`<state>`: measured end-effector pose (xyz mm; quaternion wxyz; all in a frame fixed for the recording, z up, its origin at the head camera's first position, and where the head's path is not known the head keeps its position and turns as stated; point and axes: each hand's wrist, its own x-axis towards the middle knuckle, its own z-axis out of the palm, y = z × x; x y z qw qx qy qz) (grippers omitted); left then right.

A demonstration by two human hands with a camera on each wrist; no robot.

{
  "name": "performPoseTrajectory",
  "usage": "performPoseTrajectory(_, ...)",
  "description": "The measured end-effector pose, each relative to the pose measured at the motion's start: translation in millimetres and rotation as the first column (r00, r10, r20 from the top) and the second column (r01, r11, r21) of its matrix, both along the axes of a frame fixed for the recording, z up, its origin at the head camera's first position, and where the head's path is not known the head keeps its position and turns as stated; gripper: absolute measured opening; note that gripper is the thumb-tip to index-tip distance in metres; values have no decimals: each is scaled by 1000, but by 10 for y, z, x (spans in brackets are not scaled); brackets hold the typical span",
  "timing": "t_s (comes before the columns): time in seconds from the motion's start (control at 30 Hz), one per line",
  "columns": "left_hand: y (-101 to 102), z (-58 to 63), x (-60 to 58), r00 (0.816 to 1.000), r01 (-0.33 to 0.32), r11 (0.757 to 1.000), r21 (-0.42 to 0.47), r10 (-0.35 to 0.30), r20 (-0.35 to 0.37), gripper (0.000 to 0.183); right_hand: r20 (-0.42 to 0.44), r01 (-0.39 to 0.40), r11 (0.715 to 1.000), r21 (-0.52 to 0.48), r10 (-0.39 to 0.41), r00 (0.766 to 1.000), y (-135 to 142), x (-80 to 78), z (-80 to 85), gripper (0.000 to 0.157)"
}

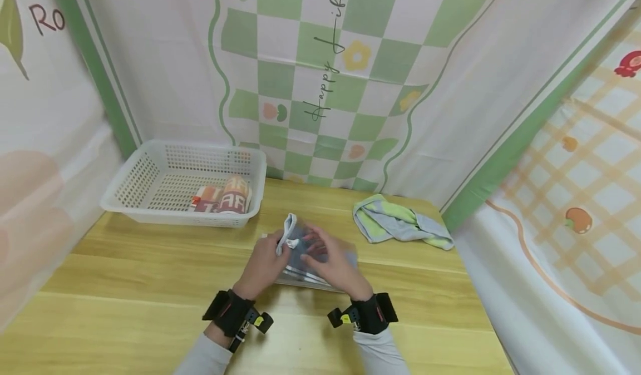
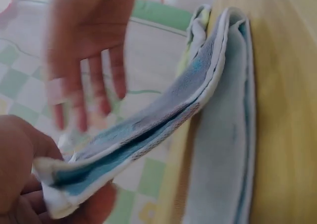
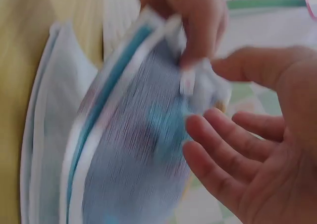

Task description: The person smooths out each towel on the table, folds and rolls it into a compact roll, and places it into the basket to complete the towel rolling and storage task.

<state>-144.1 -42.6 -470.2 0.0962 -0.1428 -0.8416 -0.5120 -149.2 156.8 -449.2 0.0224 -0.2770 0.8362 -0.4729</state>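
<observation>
A blue-grey towel (image 1: 311, 277) with white hems lies folded on the wooden table in front of me. My left hand (image 1: 265, 262) grips the raised edge of its upper layers, bent up from the part that stays on the table. The left wrist view shows fingers and thumb around the white hem (image 2: 62, 177). My right hand (image 1: 336, 262) is held close to the towel's raised part, its fingers spread and slightly bent. In the right wrist view that hand (image 3: 257, 159) pinches nothing; a small white label (image 3: 187, 83) shows near its thumb. Blur hides whether its fingertips touch the cloth.
A white plastic basket (image 1: 182, 217) stands at the back left with packages (image 1: 233, 197) in orange, white and maroon inside. A crumpled green-and-grey towel (image 1: 398, 222) lies at the back right. Printed cloth curtains (image 1: 320, 74) hang behind and on both sides of the table (image 1: 150, 302).
</observation>
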Motion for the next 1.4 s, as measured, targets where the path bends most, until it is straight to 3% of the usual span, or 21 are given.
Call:
performPoseTrajectory(0.17, -122, 73, 67, 996, -84, 996, -11, 84, -41, 19, -95, 122, 991, 57, -116, 989, 167, -55, -69, 58)
performPoseTrajectory(0.33, -239, -36, 82, 990, -138, 988, -63, 138, -2, 30, -153, 198, 956, 218, -167, 974, 292, -82, -199, 53)
performPoseTrajectory(0.5, -336, -197, 106, 982, -147, 959, -241, 171, 78, 23, -55, 183, 906, 382, -175, 983, 352, -74, -311, 52)
performPoseTrajectory(0.63, -373, -268, 114, 973, -154, 933, -324, 201, 116, 18, 9, 156, 887, 435, -177, 984, 369, -78, -378, 53)
performPoseTrajectory(0.8, -363, -307, 113, 963, -215, 924, -317, 254, 87, 31, 26, 153, 887, 437, -182, 983, 372, -84, -404, 54)
performPoseTrajectory(0.93, -367, -332, 111, 955, -225, 923, -313, 273, 117, 33, 46, 153, 890, 429, -191, 981, 367, -69, -406, 53)
performPoseTrajectory(1.13, -478, -335, 66, 949, -205, 959, -196, 243, 199, 38, -20, 168, 908, 384, -173, 985, 332, -53, -354, 45)
performPoseTrajectory(1.27, -538, -381, 46, 936, -208, 966, -150, 242, 258, 46, -62, 162, 912, 378, -150, 987, 305, -54, -357, 42)
performPoseTrajectory(1.33, -533, -402, 69, 938, -221, 962, -161, 254, 233, 49, -58, 138, 907, 397, -126, 990, 291, -54, -373, 43)
performPoseTrajectory(1.4, -504, -405, 110, 947, -255, 946, -200, 286, 145, 51, -46, 106, 906, 411, -95, 994, 278, -50, -388, 43)
